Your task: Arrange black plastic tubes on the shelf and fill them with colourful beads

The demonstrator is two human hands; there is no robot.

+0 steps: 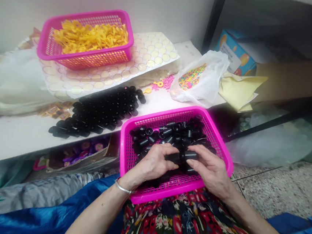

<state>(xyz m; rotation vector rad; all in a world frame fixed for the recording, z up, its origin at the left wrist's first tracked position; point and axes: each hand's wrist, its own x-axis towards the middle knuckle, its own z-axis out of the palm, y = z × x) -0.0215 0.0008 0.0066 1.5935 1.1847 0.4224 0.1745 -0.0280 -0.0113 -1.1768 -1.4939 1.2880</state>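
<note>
A pink plastic basket rests on my lap, holding many small black cylindrical pieces. Over it, my left hand pinches a dark black cylinder between thumb and fingers. My right hand grips a shiny black cylinder with thumb and fingertips. The two pieces face each other end to end, very close; whether they are joined I cannot tell. To the left on the white shelf, several rows of black cylinders are stacked together.
Behind stands a pink basket of yellow ring-ended pieces, on a sheet with round outlines. A plastic bag of colourful beads, yellow paper and a blue box are at right. The shelf edge runs before me.
</note>
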